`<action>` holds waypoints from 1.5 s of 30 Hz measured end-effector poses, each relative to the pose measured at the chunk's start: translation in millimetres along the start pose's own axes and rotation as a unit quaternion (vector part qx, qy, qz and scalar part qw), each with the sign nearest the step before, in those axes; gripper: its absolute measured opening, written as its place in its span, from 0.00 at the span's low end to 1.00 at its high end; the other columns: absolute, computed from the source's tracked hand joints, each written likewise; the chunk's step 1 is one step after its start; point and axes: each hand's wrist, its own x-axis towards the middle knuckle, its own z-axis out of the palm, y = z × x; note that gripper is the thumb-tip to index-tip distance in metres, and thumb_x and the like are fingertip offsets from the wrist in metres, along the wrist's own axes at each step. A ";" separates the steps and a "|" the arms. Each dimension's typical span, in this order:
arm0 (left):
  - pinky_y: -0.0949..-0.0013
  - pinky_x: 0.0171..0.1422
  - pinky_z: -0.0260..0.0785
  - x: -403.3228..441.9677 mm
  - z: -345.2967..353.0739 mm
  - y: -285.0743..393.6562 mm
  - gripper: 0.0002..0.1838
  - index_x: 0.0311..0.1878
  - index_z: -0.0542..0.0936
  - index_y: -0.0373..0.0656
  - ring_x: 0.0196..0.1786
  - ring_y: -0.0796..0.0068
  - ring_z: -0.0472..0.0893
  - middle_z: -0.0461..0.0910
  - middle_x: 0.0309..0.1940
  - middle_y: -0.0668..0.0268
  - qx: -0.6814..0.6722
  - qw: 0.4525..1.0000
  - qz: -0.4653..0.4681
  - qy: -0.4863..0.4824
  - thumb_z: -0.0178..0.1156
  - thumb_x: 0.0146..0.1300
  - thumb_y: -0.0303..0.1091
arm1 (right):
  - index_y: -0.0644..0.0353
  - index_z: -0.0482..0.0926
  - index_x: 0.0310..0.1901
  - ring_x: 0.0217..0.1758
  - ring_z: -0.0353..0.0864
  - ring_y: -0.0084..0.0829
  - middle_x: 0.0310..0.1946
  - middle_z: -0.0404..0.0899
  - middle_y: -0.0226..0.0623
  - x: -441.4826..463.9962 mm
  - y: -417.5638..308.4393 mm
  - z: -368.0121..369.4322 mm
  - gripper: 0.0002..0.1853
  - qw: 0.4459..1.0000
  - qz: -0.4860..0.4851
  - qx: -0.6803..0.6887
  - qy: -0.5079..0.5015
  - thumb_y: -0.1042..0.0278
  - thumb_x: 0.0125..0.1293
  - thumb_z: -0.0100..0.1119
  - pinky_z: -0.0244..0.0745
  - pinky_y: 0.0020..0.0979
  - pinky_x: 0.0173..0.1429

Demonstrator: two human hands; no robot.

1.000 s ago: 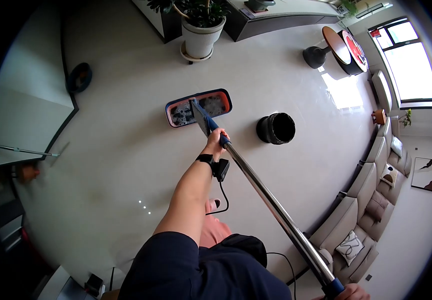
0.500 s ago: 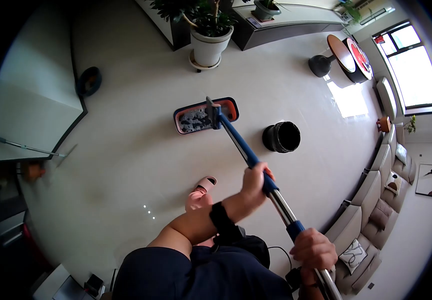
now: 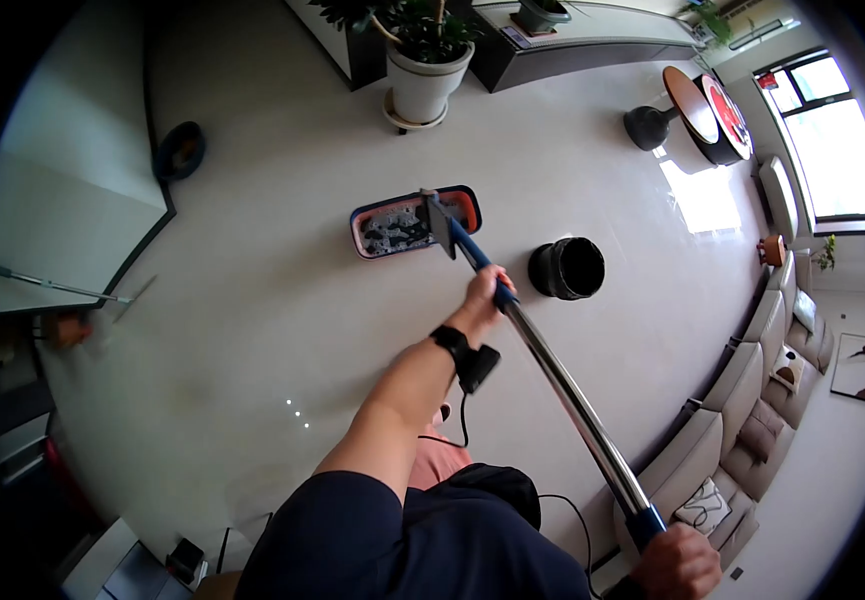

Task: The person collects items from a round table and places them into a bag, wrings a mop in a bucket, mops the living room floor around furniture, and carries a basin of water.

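My left hand (image 3: 485, 293) is wrapped round the blue lower section of a mop handle (image 3: 577, 410), and a black band circles that wrist. Farther up, near the blue collar at the lower right, my right hand (image 3: 679, 563) is closed on the same handle. The flat mop head (image 3: 439, 222) is tilted steeply over the right part of a rectangular bucket (image 3: 357, 235) with a dark rim and an orange inside. Dark, foamy water shows in the bucket's left part. Whether the head touches the bucket is hard to make out.
A black bin (image 3: 566, 268) stands right of the bucket. Ahead is a potted plant (image 3: 422, 88) on a wheeled stand. A beige sofa (image 3: 722, 410) lines the right side. At left are a dark blue bowl (image 3: 180, 152) and another long-handled tool (image 3: 52, 284) against the cabinet.
My left hand has moved forward, closer to the bucket, and my right hand back to the lower right, so they are farther apart. The mop head has turned and shifted slightly right.
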 end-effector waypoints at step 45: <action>0.70 0.26 0.67 -144.8 104.7 -59.4 0.06 0.27 0.65 0.40 0.19 0.74 0.70 0.67 0.17 0.66 0.094 0.994 -0.001 0.053 0.51 0.55 0.29 | 0.54 0.63 0.12 0.12 0.71 0.25 0.08 0.70 0.31 37.3 40.0 4.0 0.17 0.993 -0.020 0.045 -0.103 0.71 0.55 0.55 0.67 0.24 0.25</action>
